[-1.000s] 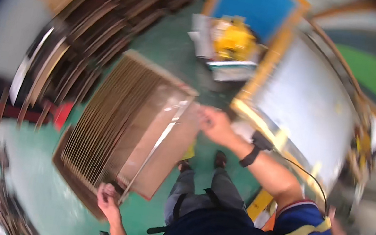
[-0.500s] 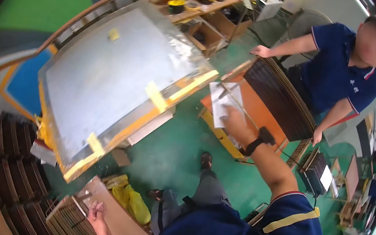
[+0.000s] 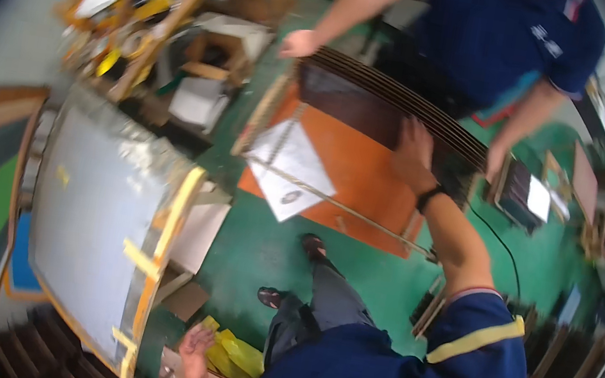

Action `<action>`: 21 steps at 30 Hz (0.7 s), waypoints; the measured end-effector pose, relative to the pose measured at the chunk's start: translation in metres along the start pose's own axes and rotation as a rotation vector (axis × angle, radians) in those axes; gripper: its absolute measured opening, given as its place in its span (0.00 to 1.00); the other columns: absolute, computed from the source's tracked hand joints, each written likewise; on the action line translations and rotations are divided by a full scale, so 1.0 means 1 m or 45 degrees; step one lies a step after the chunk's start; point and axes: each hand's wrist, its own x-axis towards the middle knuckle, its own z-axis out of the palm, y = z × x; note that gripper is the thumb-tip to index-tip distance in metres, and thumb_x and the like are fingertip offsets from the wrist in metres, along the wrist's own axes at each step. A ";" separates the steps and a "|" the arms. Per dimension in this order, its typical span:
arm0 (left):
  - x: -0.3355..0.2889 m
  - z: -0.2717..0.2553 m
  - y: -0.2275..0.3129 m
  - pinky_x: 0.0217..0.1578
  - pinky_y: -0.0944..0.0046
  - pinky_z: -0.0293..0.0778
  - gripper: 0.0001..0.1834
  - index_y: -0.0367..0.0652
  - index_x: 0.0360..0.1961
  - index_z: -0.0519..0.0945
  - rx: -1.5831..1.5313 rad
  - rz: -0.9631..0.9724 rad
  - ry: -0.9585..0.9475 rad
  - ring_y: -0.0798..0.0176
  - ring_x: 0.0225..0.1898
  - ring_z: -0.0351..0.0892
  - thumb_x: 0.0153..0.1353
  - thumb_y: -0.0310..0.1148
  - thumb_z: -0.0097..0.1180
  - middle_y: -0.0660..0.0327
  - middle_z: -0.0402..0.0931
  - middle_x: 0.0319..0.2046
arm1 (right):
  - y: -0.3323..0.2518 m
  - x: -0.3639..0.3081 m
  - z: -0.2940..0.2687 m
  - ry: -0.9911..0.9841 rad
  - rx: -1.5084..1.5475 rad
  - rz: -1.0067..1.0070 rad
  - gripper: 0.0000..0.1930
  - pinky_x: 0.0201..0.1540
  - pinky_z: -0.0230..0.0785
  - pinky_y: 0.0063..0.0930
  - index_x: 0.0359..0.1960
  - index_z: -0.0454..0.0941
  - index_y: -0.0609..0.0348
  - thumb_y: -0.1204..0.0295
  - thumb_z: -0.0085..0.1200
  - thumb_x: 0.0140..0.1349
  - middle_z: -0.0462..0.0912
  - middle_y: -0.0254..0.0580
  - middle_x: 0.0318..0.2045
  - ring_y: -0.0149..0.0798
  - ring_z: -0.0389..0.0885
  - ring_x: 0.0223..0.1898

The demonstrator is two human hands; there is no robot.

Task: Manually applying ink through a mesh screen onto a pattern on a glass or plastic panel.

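Dark stacked panels (image 3: 351, 103) over orange tabletop (image 3: 365, 169)

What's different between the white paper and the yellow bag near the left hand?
The paper is white, the bag yellow. The paper lies flat, while the bag is crumpled. The paper is over the orange surface, the bag beside the left hand. Neither appears to be held.
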 end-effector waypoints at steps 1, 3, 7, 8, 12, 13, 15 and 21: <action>0.000 0.008 0.013 0.49 0.60 0.76 0.23 0.33 0.58 0.71 0.031 -0.012 -0.046 0.57 0.47 0.80 0.63 0.29 0.56 0.51 0.79 0.46 | -0.004 0.010 -0.004 0.108 0.000 -0.026 0.33 0.71 0.43 0.50 0.69 0.54 0.65 0.73 0.44 0.59 0.53 0.56 0.70 0.55 0.52 0.71; 0.007 0.022 0.036 0.48 0.64 0.76 0.24 0.30 0.58 0.69 0.047 -0.114 0.031 0.59 0.45 0.79 0.63 0.29 0.56 0.49 0.77 0.47 | 0.009 0.015 -0.005 0.209 -0.017 -0.007 0.33 0.71 0.43 0.48 0.68 0.56 0.65 0.74 0.45 0.58 0.55 0.57 0.69 0.55 0.52 0.70; 0.012 0.036 0.055 0.47 0.66 0.76 0.26 0.30 0.59 0.69 0.141 -0.147 0.037 0.60 0.46 0.79 0.63 0.32 0.58 0.50 0.78 0.47 | 0.007 0.010 -0.010 -0.101 -0.231 -0.073 0.36 0.73 0.40 0.48 0.71 0.48 0.65 0.72 0.45 0.61 0.51 0.56 0.70 0.54 0.47 0.72; 0.013 0.038 0.057 0.47 0.66 0.76 0.26 0.30 0.59 0.69 0.144 -0.147 0.048 0.60 0.46 0.79 0.63 0.32 0.58 0.50 0.78 0.47 | 0.008 0.007 -0.011 -0.047 -0.173 -0.105 0.35 0.72 0.40 0.48 0.70 0.50 0.66 0.73 0.45 0.60 0.51 0.57 0.70 0.55 0.48 0.72; 0.010 0.041 0.058 0.48 0.67 0.75 0.25 0.30 0.58 0.69 0.115 -0.100 0.005 0.61 0.46 0.79 0.63 0.32 0.57 0.51 0.79 0.46 | 0.009 0.001 0.002 0.151 -0.129 -0.157 0.35 0.72 0.41 0.50 0.69 0.53 0.67 0.72 0.45 0.58 0.53 0.57 0.70 0.56 0.51 0.71; 0.010 0.045 0.060 0.48 0.67 0.75 0.25 0.29 0.58 0.70 0.117 -0.089 -0.025 0.61 0.46 0.79 0.63 0.32 0.57 0.51 0.79 0.46 | 0.012 -0.002 0.005 0.215 -0.165 -0.165 0.34 0.71 0.42 0.51 0.69 0.54 0.66 0.72 0.45 0.58 0.55 0.56 0.69 0.56 0.53 0.70; 0.007 0.048 0.066 0.49 0.65 0.75 0.25 0.29 0.57 0.70 0.138 -0.054 0.011 0.61 0.46 0.79 0.63 0.33 0.57 0.52 0.79 0.45 | 0.020 0.000 0.008 0.210 -0.066 -0.150 0.32 0.67 0.53 0.49 0.68 0.58 0.62 0.74 0.46 0.59 0.62 0.53 0.65 0.53 0.59 0.67; 0.011 0.047 0.045 0.51 0.62 0.74 0.20 0.34 0.57 0.72 0.181 -0.034 -0.153 0.58 0.49 0.80 0.64 0.26 0.52 0.51 0.80 0.46 | 0.063 0.070 -0.016 -0.125 0.117 -0.160 0.11 0.47 0.72 0.46 0.40 0.80 0.56 0.69 0.59 0.56 0.82 0.49 0.39 0.54 0.80 0.43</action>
